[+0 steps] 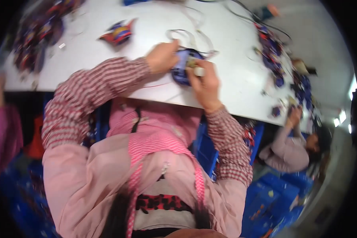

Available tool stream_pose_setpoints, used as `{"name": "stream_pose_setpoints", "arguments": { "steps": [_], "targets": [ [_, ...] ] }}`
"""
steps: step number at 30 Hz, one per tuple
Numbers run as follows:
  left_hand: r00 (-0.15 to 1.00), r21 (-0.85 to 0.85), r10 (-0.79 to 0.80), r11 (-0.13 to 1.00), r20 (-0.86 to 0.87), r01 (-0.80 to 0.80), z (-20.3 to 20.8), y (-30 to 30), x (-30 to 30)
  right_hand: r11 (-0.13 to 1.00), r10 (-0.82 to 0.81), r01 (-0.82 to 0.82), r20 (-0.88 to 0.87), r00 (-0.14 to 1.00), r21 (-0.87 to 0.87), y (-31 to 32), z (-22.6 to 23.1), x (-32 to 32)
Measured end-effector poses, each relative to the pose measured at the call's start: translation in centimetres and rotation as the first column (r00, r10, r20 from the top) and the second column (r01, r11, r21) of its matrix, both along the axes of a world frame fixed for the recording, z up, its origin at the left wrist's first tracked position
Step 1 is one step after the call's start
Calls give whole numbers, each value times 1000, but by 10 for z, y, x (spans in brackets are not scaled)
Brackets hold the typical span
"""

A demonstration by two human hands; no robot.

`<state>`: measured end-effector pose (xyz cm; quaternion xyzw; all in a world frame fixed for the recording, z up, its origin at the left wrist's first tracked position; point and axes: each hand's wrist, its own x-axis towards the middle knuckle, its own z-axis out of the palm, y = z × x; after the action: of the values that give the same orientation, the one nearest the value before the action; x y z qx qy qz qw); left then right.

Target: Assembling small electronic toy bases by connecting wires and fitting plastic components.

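Note:
On the white table in front of me lies a rounded blue-purple shell [181, 66], its open side apparently up. My left hand [162, 58] is closed at its left edge, fingers pinching the rim. Over its right side my right hand [205, 81] is closed on a small part with a white round end [199, 71]; blur hides its exact kind. A pale piece [191, 62] shows inside the shell beside my right fingers. Thin dark and light wires [192, 36] loop behind the shell, and a thin red wire [154, 85] lies near the table's front edge.
A red and blue winged toy piece [118, 33] lies at the far left. Heaps of similar parts [39, 33] stand at the left edge and along the right [270, 51]. Dark cables [242, 8] cross the far right. A co-worker [291, 146] sits at the right, near blue bins [271, 198].

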<state>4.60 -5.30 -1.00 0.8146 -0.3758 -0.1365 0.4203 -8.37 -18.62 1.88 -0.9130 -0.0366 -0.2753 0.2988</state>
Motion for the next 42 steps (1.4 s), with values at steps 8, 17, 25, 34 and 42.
{"name": "stream_pose_setpoints", "arguments": {
  "steps": [8, 17, 25, 34, 42],
  "targets": [
    [994, -9, 11, 1000, -112, -12, 11, 7, -2, 1000, -6, 6, -8, 1000, 27, 10, 9, 0],
    [984, 38, 30, 999, -176, -24, 16, 17, -1, 988, 47, -26, -138, 989, 151, 9, 1, 16],
    [929, -153, 33, 988, 369, 26, 73, 107, 70, 952, -115, 140, -104, 988, 274, 16, 15, -18],
    [842, 36, 6, 999, 539, -30, 54, 203, 49, 870, 437, -298, -333, 835, 394, 87, 21, -44],
    [790, -132, 592, 806, 160, -577, 23, 270, -61, 940, 332, -304, -208, 920, 155, 134, 2, 49]
  ]
}}
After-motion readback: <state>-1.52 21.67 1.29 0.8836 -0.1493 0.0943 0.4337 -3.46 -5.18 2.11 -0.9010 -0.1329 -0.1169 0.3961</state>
